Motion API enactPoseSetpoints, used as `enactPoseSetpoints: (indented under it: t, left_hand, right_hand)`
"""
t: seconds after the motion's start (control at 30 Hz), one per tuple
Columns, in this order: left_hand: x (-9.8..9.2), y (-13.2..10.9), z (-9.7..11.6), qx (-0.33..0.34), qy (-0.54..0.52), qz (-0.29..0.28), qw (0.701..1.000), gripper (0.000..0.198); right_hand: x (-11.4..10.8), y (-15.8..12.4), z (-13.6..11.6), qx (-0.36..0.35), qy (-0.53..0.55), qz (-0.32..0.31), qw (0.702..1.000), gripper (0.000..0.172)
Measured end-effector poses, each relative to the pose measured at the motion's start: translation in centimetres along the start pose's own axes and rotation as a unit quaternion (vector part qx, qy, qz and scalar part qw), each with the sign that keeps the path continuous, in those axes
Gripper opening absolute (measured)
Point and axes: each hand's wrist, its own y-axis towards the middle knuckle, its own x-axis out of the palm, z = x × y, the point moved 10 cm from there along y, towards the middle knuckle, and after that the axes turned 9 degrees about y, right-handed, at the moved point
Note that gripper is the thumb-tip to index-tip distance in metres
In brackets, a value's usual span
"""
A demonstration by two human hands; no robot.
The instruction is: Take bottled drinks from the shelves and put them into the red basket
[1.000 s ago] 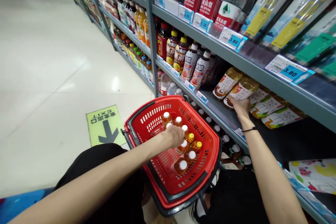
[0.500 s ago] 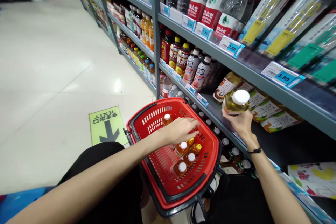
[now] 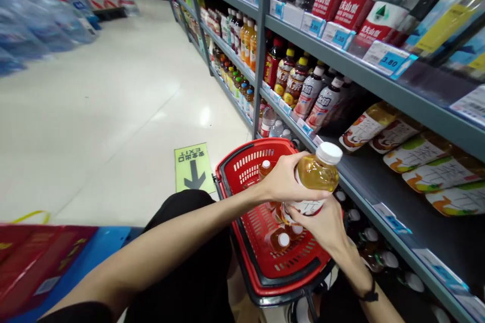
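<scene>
A white-capped bottle of yellow tea drink is held upright, slightly tilted, above the red shopping basket. Around its upper part wraps my left hand. Lower down, my right hand grips the same bottle by its label. Inside the basket stand several smaller bottles of amber drink, among them a white-capped bottle near the front and another bottle at the far end. My hands and the held bottle hide some of them.
To the right, the shelf unit holds water bottles, tea bottles lying on their sides and price tags. A green exit sign marks the floor. Shrink-wrapped packs stand back left; red and blue boxes sit at lower left.
My right hand has brought the bottle left from the shelf to above the basket. My left hand, empty before, has closed on it. The view has turned left.
</scene>
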Motion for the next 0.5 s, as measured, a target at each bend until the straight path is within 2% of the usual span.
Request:
enactPoseSetpoints:
  t: [0.1, 0.2, 0.3, 0.5]
  left_hand:
    - [-0.2, 0.1, -1.7, -0.064, -0.084, -0.002, 0.994, 0.058]
    - [-0.3, -0.1, -2.3, -0.084, -0.132, 0.008, 0.988, 0.057]
    - [0.1, -0.3, -2.2, -0.081, -0.133, 0.000, 0.988, 0.055]
    - [1.1, -0.4, -1.4, -0.056, -0.130, -0.009, 0.990, 0.061]
  right_hand:
    - [3.2, -1.0, 2.9, 0.049, 0.117, -0.075, 0.989, 0.074]
    - [5.5, -2.3, 5.1, 0.093, 0.238, -0.103, 0.961, 0.065]
    - [6.0, -3.3, 6.2, 0.116, 0.269, -0.075, 0.953, 0.055]
    - [5.1, -3.8, 6.3, 0.103, 0.229, -0.069, 0.966, 0.042]
